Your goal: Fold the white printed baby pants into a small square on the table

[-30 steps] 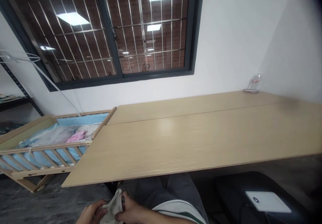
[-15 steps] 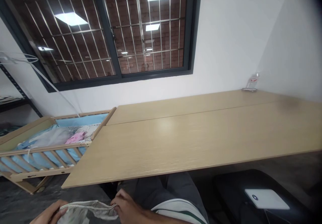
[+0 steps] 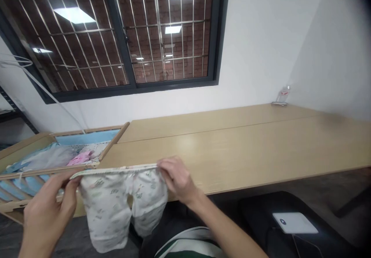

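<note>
Wooden worktop, baby pants held up.
Left hand and right hand pinch the waistband wide; not laid down.

Baby pants: small, white, scattered greenish print, soft cloth. Held in air, spread flat, facing camera. Waistband pulled taut in near-level line, rising slightly toward 3 o'clock end. 9 o'clock end pinched in fingers of left hand; 3 o'clock end pinched in fingers of right hand. Two short legs hang limp toward 6 o'clock; leg at 7 o'clock reaches lower than leg at 5 o'clock. Whole garment at 7 o'clock of view, in front of near edge of tabletop.
</note>
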`<state>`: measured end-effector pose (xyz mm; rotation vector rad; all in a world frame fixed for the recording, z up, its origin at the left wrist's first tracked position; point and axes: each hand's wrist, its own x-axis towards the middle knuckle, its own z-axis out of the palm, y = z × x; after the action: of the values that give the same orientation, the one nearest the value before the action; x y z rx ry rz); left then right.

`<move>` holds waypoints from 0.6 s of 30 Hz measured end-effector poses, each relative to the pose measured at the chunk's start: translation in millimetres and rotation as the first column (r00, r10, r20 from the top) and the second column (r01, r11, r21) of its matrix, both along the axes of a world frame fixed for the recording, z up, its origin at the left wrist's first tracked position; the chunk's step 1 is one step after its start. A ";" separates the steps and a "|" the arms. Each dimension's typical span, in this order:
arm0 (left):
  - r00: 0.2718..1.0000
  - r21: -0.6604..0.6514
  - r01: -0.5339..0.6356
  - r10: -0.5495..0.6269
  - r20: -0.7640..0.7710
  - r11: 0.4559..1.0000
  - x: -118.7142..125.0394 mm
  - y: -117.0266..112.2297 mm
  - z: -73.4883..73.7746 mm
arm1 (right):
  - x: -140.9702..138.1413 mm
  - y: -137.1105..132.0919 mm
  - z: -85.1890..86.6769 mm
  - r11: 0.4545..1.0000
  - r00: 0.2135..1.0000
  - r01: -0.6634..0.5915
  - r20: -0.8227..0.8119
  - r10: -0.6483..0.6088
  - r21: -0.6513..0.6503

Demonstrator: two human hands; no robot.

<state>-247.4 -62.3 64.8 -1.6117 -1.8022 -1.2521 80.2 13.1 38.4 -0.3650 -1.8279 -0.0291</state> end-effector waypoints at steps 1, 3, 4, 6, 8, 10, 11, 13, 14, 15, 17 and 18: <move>1.000 0.095 0.013 -0.014 0.007 0.995 21.0 9.2 10.7 | 14.2 5.5 12.3 0.999 0.999 0.032 0.002 -0.032 0.034; 0.994 0.178 0.114 -0.112 -0.016 0.977 54.5 35.1 26.0 | 40.8 19.2 31.4 0.994 0.995 0.094 0.019 -0.096 0.056; 0.984 0.160 0.176 -0.175 -0.024 0.971 66.6 51.1 29.9 | 53.0 27.7 37.7 0.991 0.991 0.126 0.035 -0.128 0.042; 0.963 0.073 0.270 -0.270 -0.008 0.960 83.9 86.4 30.1 | 74.7 48.3 42.8 0.981 0.978 0.192 0.091 -0.188 -0.040; 0.951 -0.100 0.308 -0.308 0.013 0.946 96.5 121.1 21.0 | 92.2 73.0 37.3 0.954 0.959 0.247 0.186 -0.215 -0.170; 0.953 -0.333 0.285 -0.303 -0.002 0.899 108.8 151.3 5.4 | 104.7 100.4 21.9 0.909 0.937 0.288 0.286 -0.201 -0.301; 0.955 -0.430 0.260 -0.296 -0.019 0.865 115.2 164.2 -3.8 | 109.0 114.4 11.3 0.882 0.925 0.309 0.328 -0.191 -0.355; 0.956 -0.542 0.218 -0.288 -0.047 0.811 127.3 185.8 -23.0 | 113.7 141.0 -12.5 0.828 0.896 0.361 0.404 -0.181 -0.428; 0.956 -0.572 0.205 -0.289 -0.057 0.794 132.7 194.5 -32.4 | 114.6 153.0 -24.5 0.803 0.877 0.392 0.446 -0.179 -0.449; 0.955 -0.594 0.197 -0.290 -0.066 0.780 137.4 202.0 -41.2 | 114.8 163.5 -35.6 0.779 0.853 0.424 0.492 -0.173 -0.462; 0.951 -0.636 0.175 -0.296 -0.088 0.752 144.8 212.6 -56.6 | 114.3 179.3 -53.9 0.741 0.800 0.482 0.580 -0.154 -0.468; 0.950 -0.649 0.163 -0.296 -0.101 0.743 147.7 215.6 -63.2 | 114.0 184.1 -60.4 0.728 0.778 0.501 0.611 -0.143 -0.468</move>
<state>-99.7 153.3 1.7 -2.2899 -2.0645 -0.5250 194.1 197.2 -22.1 -1.2764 -2.2791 0.2431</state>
